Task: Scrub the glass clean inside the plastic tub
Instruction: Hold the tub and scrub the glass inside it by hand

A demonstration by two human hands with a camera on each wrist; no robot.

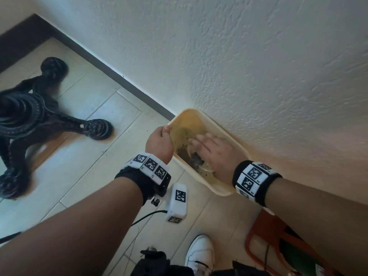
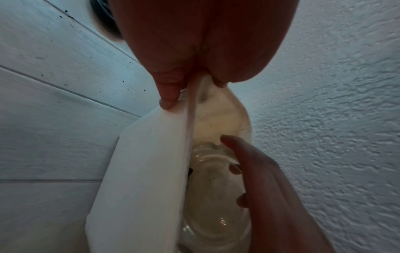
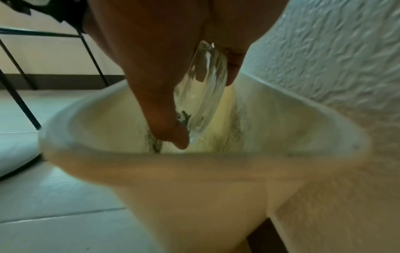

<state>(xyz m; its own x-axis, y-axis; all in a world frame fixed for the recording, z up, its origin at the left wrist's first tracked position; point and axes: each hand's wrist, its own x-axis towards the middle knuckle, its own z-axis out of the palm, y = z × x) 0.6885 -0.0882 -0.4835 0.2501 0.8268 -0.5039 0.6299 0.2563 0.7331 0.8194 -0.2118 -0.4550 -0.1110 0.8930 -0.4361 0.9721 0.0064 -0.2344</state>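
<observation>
- Two hands are at work on the plastic tub (image 1: 233,140), which sits on the tiled floor (image 1: 83,116) right up against the textured white wall (image 1: 258,56).
- Your left hand (image 1: 159,140) grips the tub's near rim: in the left wrist view the fingers (image 2: 168,95) curl down the outside wall while the rim edge runs up into the palm.
- Your right hand (image 1: 217,152) reaches down inside the tub and grasps the glass (image 1: 207,166); the back of the hand covers most of it from above.
- From the right wrist view, the glass (image 3: 203,89) is clear and ribbed, held between thumb and fingers, and its lower end points toward the tub's bottom.
- From the left wrist view, the glass (image 2: 214,196) lies inside the tub under your right hand (image 2: 277,196), whose fingers stretch along it.
- Yellowish water fills the tub, and dark specks of dirt (image 1: 183,152) gather near the glass and along the inner wall.
- Both wrists carry black bands with white marker blocks; a white marker box (image 1: 177,202) with a cable hangs beneath your left wrist.
- Off to the left, a black ornate furniture base (image 1: 29,120) stands on the floor, well apart from the tub.
- Near the bottom edge you can see a white shoe (image 1: 201,253), and to the right an orange metal frame (image 1: 278,242).
</observation>
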